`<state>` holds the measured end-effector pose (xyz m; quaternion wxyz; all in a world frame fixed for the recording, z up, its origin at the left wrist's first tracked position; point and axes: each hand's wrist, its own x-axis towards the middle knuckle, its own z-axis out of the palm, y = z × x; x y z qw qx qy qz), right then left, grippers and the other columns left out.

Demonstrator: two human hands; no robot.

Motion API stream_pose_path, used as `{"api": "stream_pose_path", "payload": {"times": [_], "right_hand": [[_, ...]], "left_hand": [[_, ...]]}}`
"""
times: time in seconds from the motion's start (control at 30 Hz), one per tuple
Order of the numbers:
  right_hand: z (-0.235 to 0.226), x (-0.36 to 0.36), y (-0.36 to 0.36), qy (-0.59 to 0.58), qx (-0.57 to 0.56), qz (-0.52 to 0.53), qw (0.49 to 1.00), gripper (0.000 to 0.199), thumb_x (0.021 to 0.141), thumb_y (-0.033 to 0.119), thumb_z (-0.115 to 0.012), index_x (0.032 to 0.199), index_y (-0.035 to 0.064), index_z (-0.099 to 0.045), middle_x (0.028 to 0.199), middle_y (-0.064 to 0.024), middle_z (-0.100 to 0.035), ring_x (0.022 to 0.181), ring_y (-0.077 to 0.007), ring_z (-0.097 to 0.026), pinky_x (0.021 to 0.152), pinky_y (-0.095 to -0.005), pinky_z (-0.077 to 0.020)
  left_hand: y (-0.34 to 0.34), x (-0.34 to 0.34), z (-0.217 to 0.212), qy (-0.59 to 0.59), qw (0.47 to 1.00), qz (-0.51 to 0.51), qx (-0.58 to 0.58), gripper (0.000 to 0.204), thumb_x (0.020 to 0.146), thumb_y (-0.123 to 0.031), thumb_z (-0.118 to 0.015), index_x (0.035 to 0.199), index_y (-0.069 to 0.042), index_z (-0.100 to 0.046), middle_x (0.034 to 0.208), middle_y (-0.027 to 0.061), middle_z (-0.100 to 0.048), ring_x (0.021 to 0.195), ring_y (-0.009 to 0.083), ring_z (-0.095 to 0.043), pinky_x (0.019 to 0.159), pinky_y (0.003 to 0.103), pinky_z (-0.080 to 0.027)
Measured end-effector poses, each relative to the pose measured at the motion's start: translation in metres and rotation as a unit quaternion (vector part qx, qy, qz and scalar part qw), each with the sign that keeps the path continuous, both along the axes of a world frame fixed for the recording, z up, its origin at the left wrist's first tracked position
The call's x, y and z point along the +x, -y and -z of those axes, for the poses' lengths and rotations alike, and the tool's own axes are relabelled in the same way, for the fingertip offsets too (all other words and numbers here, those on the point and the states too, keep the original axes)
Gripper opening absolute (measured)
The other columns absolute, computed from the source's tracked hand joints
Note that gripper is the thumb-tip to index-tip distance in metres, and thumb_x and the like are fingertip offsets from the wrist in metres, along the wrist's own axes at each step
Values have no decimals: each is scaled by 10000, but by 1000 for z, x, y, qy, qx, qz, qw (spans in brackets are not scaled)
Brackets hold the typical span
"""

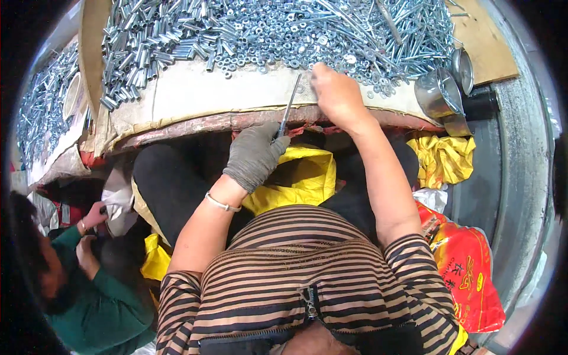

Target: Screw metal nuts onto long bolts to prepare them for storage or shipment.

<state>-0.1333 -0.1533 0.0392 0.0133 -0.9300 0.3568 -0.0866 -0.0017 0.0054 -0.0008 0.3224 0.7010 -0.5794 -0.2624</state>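
Note:
My left hand [255, 152], in a grey glove, is closed round a long thin metal bolt [289, 102] that points up and away from me. Bare and with curled fingers, my right hand [338, 97] is at the near edge of the heap, just right of the bolt's tip; whatever its fingertips hold is hidden. Small nuts and washers [278, 47] lie loose beyond both hands. Short metal sleeves [171, 35] are heaped to the left, and long bolts [414, 35] to the right.
A pale cloth-covered table edge [195, 86] runs before me. Metal cups [438, 93] stand at its right end. A yellow bag [305, 177] hangs by my lap, and a red printed bag [467, 272] lies at right. At lower left a co-worker in a green sleeve [112, 302] sits by another heap [44, 106].

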Motion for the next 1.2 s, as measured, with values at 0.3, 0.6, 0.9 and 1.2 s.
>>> {"api": "stream_pose_path", "payload": {"times": [0.3,0.6,0.9,1.2], "right_hand": [[-27,-31,-11,376,494,-33,783,162,937,150,-528,1015,32,-607,692,16,-541,567,-39,-523,466,-169,-459],[-34,-23,-18,386,552,16,739,199,940,201,-531,954,8,-578,640,0,-498,499,-80,-508,409,-209,-446],[-39,2,-3,371,621,-30,690,241,924,236,-563,956,5,-622,621,10,-523,474,-70,-505,389,-202,-443],[18,55,12,27,-128,-54,990,153,820,177,-589,874,39,-555,836,-133,-571,725,-323,-636,625,-422,-533]], "left_hand": [[-6,-10,-19,185,980,46,56,220,863,-311,-550,918,-98,-559,689,144,-634,668,325,-636,587,463,-478],[-5,-8,-22,231,972,33,35,194,861,-292,-560,892,-102,-577,658,118,-628,628,302,-636,546,437,-475],[-5,5,-17,117,992,5,-53,231,847,-315,-588,898,-93,-620,706,138,-628,666,314,-631,581,428,-479],[-2,17,-13,-208,977,-43,-15,267,832,-288,-619,864,-24,-637,690,176,-609,626,296,-597,598,386,-457]]}}
